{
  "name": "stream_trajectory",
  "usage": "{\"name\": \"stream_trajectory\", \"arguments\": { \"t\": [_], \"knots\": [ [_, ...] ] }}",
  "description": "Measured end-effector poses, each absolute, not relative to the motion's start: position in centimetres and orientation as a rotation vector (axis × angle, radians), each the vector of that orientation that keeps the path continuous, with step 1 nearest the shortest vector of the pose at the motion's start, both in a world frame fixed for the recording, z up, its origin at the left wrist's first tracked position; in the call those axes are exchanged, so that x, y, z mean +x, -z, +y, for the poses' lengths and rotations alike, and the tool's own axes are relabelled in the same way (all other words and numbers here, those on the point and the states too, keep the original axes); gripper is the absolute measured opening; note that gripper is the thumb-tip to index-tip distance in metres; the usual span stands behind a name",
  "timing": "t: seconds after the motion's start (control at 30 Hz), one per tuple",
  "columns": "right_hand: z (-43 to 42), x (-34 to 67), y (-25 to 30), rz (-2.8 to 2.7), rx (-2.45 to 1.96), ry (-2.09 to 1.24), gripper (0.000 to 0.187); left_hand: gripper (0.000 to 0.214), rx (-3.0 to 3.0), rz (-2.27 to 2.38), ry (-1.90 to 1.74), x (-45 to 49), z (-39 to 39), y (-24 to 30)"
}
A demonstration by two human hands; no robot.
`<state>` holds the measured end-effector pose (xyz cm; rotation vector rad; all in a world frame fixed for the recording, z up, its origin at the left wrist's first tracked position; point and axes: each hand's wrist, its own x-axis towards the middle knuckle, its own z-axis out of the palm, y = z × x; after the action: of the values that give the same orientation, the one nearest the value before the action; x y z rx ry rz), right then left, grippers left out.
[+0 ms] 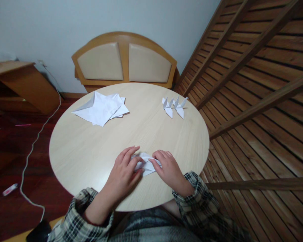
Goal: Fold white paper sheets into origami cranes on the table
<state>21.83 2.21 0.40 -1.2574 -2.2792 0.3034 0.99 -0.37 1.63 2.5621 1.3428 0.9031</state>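
Note:
A small piece of folded white paper [147, 165] lies near the front edge of the round table, between my two hands. My left hand [125, 168] covers its left end, curved fingers and thumb holding it against the tabletop. At the right end, my right hand [166, 167] has its thumb and curled fingers closed on the paper's edge. Creases and a raised flap show in the middle, while both ends are partly hidden under my fingers. Toward the back right stand two folded paper cranes, a left crane [168, 109] and a right crane [179, 108].
Several loose white paper sheets [98, 109] overlap at the back left of the round table [78, 151]. Behind it is a wooden headboard [125, 60]. A slatted wooden partition [255, 84] borders the right side. A pale cable [27, 161] runs along the floor at left.

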Motion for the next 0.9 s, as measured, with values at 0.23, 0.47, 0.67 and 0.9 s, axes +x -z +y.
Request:
{"name": "stream_trajectory", "arguments": {
  "t": [0.23,0.47,0.67,0.9],
  "knots": [
    [2.2,22.1,-0.3,-2.268,-1.049,-0.3,0.016,0.068,2.512,1.372,-0.886,0.4,0.1,-0.9],
    [2.0,22.1,-0.8,-2.25,-0.882,-0.198,0.005,0.055,2.552,1.407,-0.822,0.3,0.0,-0.9],
    [2.0,22.3,-0.8,-2.227,-0.732,-0.146,0.012,0.031,2.47,1.432,-0.953,0.4,-0.1,-1.1],
    [1.9,22.4,-0.7,-2.206,-0.665,-0.116,0.02,0.032,2.583,1.383,-1.006,-0.1,0.0,-1.3]
  ]
}}
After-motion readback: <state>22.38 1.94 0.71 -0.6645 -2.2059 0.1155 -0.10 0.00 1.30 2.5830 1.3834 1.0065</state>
